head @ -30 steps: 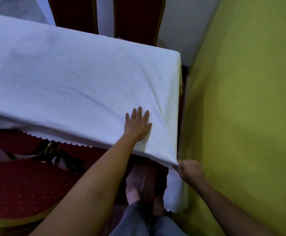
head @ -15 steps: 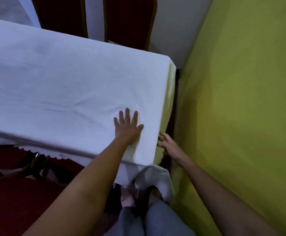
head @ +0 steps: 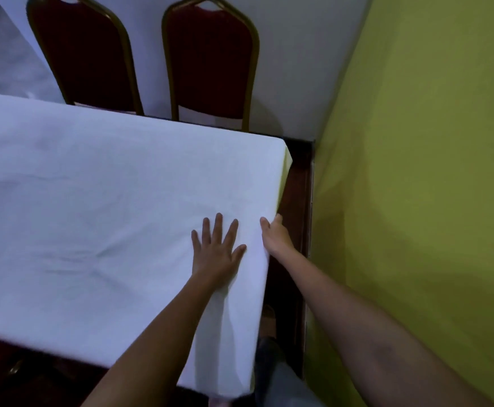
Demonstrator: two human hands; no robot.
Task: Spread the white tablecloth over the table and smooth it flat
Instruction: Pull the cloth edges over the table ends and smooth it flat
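The counter is covered by the white tablecloth (head: 107,201), which lies over the whole top and hangs down the near side and the right side. Shallow wrinkles run across the cloth left of the left hand (head: 214,254); elsewhere it looks nearly flat. The counter itself does not show anywhere under the cloth.

The left hand lies palm down on the cloth near the right edge, fingers spread and flat, gripping nothing. The right hand (head: 275,235) is at the counter's right edge, its fingers curled over the fold where the cloth turns down; whether it pinches the fabric or only presses on it cannot be told.

A yellow-green wall (head: 430,186) stands close along the right side, with a narrow strip of dark wooden floor (head: 297,207) between it and the counter. Beyond the far edge stand two red chairs (head: 210,63) with gold metal frames, their seats hidden behind the counter, backed by a white wall (head: 292,54).

No writing, labels or brands can be read.

The counter's left part is cut off by the frame edge. Below the near hem the space is dark, and grey trouser legs (head: 278,380) show dimly at the bottom.
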